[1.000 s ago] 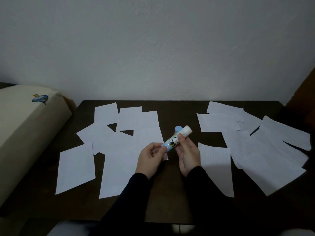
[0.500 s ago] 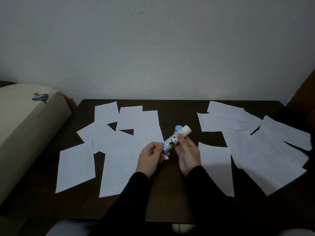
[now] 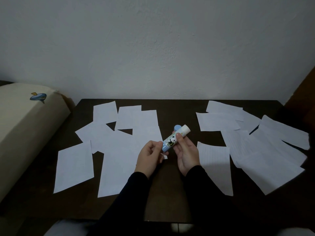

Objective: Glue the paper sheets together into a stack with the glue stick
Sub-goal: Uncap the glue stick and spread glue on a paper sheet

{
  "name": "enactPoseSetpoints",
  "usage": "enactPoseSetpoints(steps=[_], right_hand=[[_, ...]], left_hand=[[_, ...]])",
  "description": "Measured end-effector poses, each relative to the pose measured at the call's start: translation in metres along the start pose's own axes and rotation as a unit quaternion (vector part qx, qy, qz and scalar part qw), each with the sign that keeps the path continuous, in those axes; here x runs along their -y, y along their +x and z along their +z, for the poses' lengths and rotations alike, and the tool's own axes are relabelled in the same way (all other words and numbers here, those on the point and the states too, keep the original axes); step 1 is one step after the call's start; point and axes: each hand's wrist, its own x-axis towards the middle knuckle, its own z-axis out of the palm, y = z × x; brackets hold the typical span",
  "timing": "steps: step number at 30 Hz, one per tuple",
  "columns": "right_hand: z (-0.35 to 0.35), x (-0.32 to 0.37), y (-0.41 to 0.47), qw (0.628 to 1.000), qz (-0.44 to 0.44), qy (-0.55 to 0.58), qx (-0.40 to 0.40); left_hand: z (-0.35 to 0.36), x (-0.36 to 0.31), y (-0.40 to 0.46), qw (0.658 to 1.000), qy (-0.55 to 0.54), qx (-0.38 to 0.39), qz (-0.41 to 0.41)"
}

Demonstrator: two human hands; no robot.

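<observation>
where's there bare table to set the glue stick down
Bare table runs as a dark strip between the left paper cluster and the right paper cluster, ahead of the glue stick. The near edge by the sleeves is bare too. Both clusters are crowded with overlapping sheets.

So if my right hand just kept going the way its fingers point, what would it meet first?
Probably the blue cap lying on the table just beyond the glue stick that your right hand holds; depth is unclear.

Tabletop (image 3: 179,109): dark wood, matt.
Paper sheets (image 3: 117,155): white paper, matt.
Glue stick (image 3: 172,140): smooth plastic, printed label.
Wall (image 3: 153,48): rough plaster.
</observation>
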Motion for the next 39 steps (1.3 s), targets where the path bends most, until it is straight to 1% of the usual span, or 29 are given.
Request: enactPoseSetpoints(steps=[3, 5, 7, 10, 14, 16, 19, 21, 23, 25, 26, 27, 29, 31, 35, 39], right_hand=[[-0.0001, -0.0003, 0.0011, 1.000, -0.004, 0.002, 0.006], [-0.0004, 0.0001, 0.0014, 1.000, 0.000, 0.002, 0.002], [-0.0012, 0.0003, 0.0019, 1.000, 0.002, 0.005, -0.001], [-0.0016, -0.0006, 0.0027, 1.000, 0.002, 0.004, -0.003], [-0.0016, -0.0012, 0.0033, 1.000, 0.001, 0.006, -0.004], [-0.0015, -0.0011, 0.0033, 1.000, 0.003, 0.003, -0.001], [-0.0019, -0.0004, 0.0030, 1.000, 0.004, -0.003, 0.000], [-0.0026, -0.0005, 0.0036, 1.000, 0.005, -0.013, -0.006], [-0.0029, -0.0010, 0.0040, 1.000, 0.007, -0.015, -0.010], [-0.0025, -0.0011, 0.0039, 1.000, 0.005, -0.016, -0.009], [-0.0022, -0.0012, 0.0038, 1.000, 0.001, -0.015, -0.010], [-0.0018, -0.0012, 0.0034, 1.000, -0.001, -0.011, -0.012], [-0.0013, -0.0012, 0.0028, 1.000, -0.001, -0.003, -0.012], [-0.0007, -0.0010, 0.0024, 1.000, -0.002, -0.008, -0.010], [-0.0011, -0.0003, 0.0023, 1.000, -0.001, -0.012, -0.009], [-0.0016, -0.0004, 0.0016, 1.000, -0.003, -0.013, -0.004]], left_hand=[[-0.0034, 0.0047, 0.0008, 0.999, 0.008, -0.019, 0.039], [-0.0041, 0.0073, 0.0018, 0.999, 0.018, -0.014, 0.043], [-0.0034, 0.0054, 0.0013, 0.999, 0.006, -0.017, 0.034], [-0.0014, -0.0001, 0.0001, 0.999, -0.048, -0.013, -0.001], [-0.0005, 0.0000, 0.0006, 1.000, -0.027, 0.010, -0.009], [-0.0013, -0.0001, -0.0009, 1.000, -0.020, 0.003, 0.004], [-0.0040, 0.0046, -0.0011, 0.999, 0.007, -0.009, 0.050], [-0.0045, 0.0067, -0.0006, 0.998, 0.026, -0.014, 0.056], [-0.0037, 0.0047, -0.0004, 0.999, 0.010, -0.018, 0.038], [-0.0017, 0.0002, -0.0009, 0.999, -0.043, -0.012, -0.002], [-0.0012, -0.0018, -0.0007, 0.999, -0.048, -0.009, -0.014], [-0.0007, -0.0026, 0.0000, 0.999, -0.032, -0.005, -0.016], [-0.0002, -0.0015, 0.0002, 1.000, -0.009, 0.001, -0.007], [-0.0008, -0.0002, -0.0003, 1.000, -0.018, -0.006, 0.004], [-0.0037, 0.0012, -0.0014, 0.998, -0.014, -0.003, 0.054], [-0.0031, 0.0032, -0.0012, 0.999, 0.001, -0.009, 0.045]])
